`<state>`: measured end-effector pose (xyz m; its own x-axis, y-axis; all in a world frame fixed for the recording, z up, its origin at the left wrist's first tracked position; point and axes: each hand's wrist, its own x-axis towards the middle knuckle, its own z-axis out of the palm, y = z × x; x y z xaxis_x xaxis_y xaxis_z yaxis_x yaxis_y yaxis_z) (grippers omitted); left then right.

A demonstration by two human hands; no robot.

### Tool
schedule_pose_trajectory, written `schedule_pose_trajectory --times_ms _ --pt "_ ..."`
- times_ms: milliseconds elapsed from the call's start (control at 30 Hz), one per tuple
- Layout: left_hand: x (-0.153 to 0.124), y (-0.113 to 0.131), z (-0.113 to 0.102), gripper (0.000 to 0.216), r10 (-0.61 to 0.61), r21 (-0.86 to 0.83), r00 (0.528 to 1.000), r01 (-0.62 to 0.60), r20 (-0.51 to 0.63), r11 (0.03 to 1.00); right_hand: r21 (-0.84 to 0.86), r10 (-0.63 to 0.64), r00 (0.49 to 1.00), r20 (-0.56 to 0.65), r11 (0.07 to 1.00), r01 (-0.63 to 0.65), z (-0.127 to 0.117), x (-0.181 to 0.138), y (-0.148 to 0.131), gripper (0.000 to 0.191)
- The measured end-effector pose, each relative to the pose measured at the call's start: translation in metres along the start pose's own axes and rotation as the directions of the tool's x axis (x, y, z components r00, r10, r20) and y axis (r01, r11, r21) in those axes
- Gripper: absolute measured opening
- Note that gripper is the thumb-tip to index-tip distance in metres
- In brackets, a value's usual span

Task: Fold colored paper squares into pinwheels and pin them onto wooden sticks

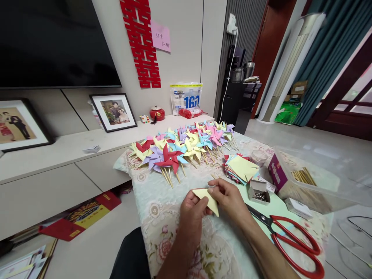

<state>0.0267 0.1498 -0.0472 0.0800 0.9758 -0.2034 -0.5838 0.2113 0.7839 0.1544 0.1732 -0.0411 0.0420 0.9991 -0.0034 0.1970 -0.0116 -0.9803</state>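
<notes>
A pale yellow sheet of paper (213, 206), folded into a triangle, is held above the flowered tablecloth. My left hand (193, 211) grips it from the left, thumb on top and fingers beneath. At its upper right edge, my right hand (227, 197) pinches the paper between thumb and fingers. Beyond my hands lie many finished paper pinwheels (171, 158) on sticks, in red, yellow, purple, blue and pink. To the right rests a stack of coloured paper squares (240, 167), a yellow one on top.
Red-handled scissors (286, 232) lie right of my right forearm. Near them stand an open small box of metal fasteners (258, 192), a white box (298, 208) and a clear plastic bin (305, 190) holding sticks (305, 176). A white cabinet (95, 161) runs behind the table.
</notes>
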Motion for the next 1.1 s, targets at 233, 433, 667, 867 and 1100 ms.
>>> schedule_pose_trajectory --times_ms 233,433,667,867,1100 --pt "-0.002 0.002 -0.005 0.027 -0.045 -0.046 0.988 0.053 0.15 0.998 0.455 0.188 0.979 0.08 0.867 -0.204 -0.002 -0.011 0.004 0.04" --pt "-0.004 0.002 -0.006 0.028 -0.037 -0.038 0.985 0.044 0.168 0.998 0.519 0.217 0.968 0.125 0.817 -0.25 0.002 -0.011 0.001 0.035" --pt "-0.002 0.003 -0.007 0.03 -0.061 -0.065 0.991 0.069 0.117 0.995 0.49 0.231 0.964 0.13 0.831 -0.265 0.004 -0.012 0.005 0.039" --pt "-0.002 0.004 -0.002 0.037 -0.082 -0.031 0.997 0.082 -0.002 0.996 0.388 0.172 0.978 0.12 0.899 -0.205 0.004 -0.014 0.008 0.038" --pt "0.003 0.0 -0.002 0.026 -0.021 0.029 0.995 0.024 -0.101 0.999 0.342 0.156 0.981 0.117 0.921 -0.187 0.0 -0.011 0.013 0.047"
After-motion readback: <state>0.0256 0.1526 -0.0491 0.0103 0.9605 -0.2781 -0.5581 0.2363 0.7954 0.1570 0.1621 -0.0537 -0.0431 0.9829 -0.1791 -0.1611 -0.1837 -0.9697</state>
